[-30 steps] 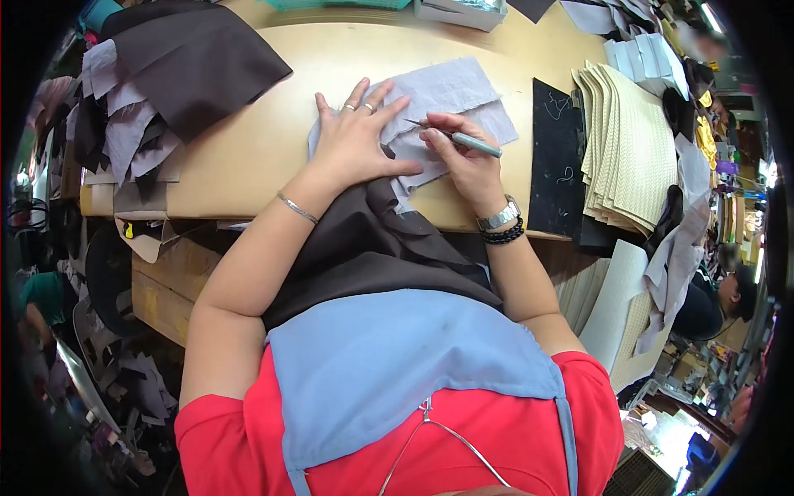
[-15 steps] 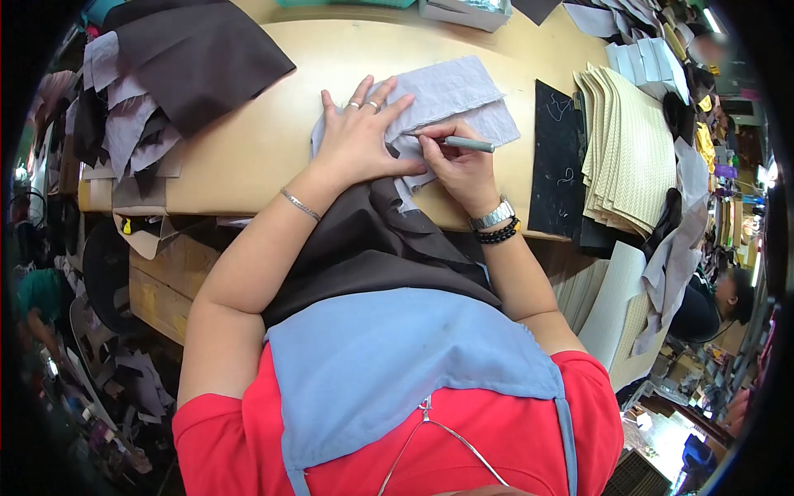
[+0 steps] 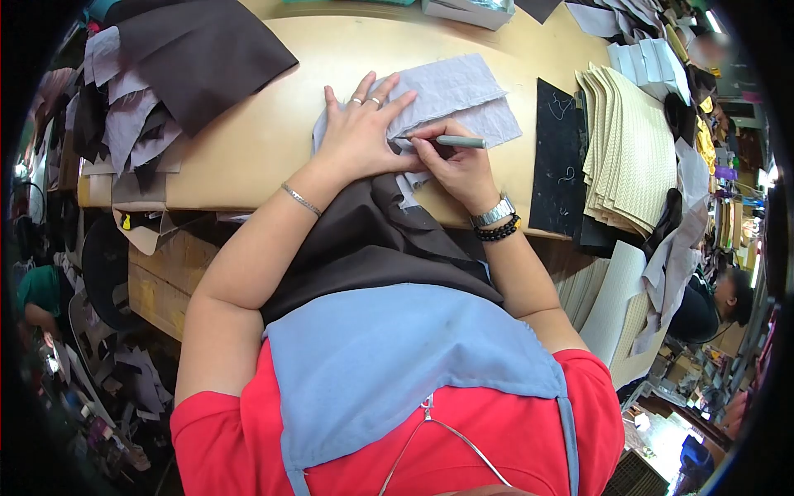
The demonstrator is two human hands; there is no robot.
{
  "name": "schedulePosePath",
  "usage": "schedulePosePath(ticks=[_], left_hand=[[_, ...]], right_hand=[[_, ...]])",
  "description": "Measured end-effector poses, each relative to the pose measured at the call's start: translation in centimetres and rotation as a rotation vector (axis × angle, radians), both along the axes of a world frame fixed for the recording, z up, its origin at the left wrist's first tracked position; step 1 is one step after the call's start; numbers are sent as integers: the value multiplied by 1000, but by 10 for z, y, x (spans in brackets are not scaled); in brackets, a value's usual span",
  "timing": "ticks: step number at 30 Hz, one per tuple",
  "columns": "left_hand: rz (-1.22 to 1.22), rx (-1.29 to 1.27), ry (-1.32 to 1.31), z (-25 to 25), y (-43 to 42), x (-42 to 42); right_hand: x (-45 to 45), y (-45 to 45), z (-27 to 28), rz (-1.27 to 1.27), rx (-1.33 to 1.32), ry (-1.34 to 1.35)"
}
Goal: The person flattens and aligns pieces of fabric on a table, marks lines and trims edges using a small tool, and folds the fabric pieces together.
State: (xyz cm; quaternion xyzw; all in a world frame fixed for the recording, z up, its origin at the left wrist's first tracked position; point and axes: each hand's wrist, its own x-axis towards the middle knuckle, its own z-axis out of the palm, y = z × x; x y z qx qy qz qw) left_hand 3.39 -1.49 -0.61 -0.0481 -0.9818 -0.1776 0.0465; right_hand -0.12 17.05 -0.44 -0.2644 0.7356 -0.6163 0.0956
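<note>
- Cloth (image 3: 451, 87), pale grey and layered, lies under the left hand (image 3: 368, 132) and spreads out past the fingertips of both hands, flat on the table (image 3: 248, 157)
- Left hand: spread wide, palm down, grasping nothing, seemingly pinning the cloth
- Right hand (image 3: 455, 169): closed in a writing grip around a slim grey tool (image 3: 461, 141), its tip pointing toward the left thumb, near the upper layer's edge; whether it touches cannot be told
- Dark fabric (image 3: 364, 236) runs from below the hands toward the body; whether it is joined to the cloth is unclear
- Progress, as a judgement: mid-step, with cloth laid out and tool in position; no finished mark or cut can be made out, so the work along that edge looks incomplete
- Well left of the hands, a heap of dark material (image 3: 198, 58) lies apart, its own state of completion unclear
</note>
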Motion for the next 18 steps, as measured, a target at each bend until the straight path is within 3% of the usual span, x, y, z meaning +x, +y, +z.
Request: schedulePosePath(ticks=[4, 7, 10, 18], left_hand=[[2, -1, -21, 2, 0, 0], [-4, -7, -28, 2, 0, -1], [-3, -10, -35, 4, 0, 0], [0, -6, -20, 2, 0, 0]], right_hand=[[-3, 2, 1, 49, 12, -42], [-12, 8, -8, -94, -166, -191], [-15, 12, -5, -137, -211, -120], [-4, 5, 7, -24, -15, 19]])
